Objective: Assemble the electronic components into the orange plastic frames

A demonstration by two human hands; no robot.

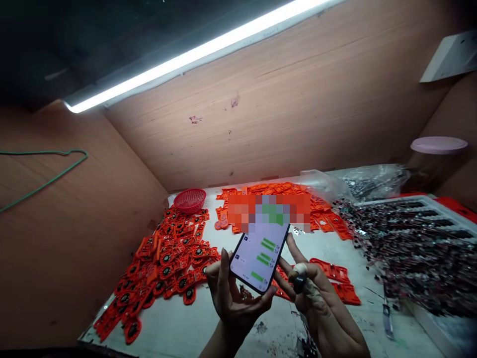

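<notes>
A smartphone (261,253) with a lit chat screen is tilted above the middle of the table. My left hand (236,298) grips its lower part, thumb at the left edge and fingers under the bottom corner. Beside the phone's right edge is my right hand (316,298), its fingertips by that edge and some fingers spread. A whitish wrap with a dark tip (299,279) covers its thumb. Orange plastic parts with round dark pieces (166,257) are piled on the left, and more orange parts (335,271) lie behind the right hand.
A red basket (190,200) stands at the back left. Many dark metal-like pieces (395,258) heap around a white tray (428,201) on the right, near a screwdriver-like tool (387,318). Clear plastic bags (376,181) and a lidded container (438,145) are behind. The table (179,328) has wooden walls around it.
</notes>
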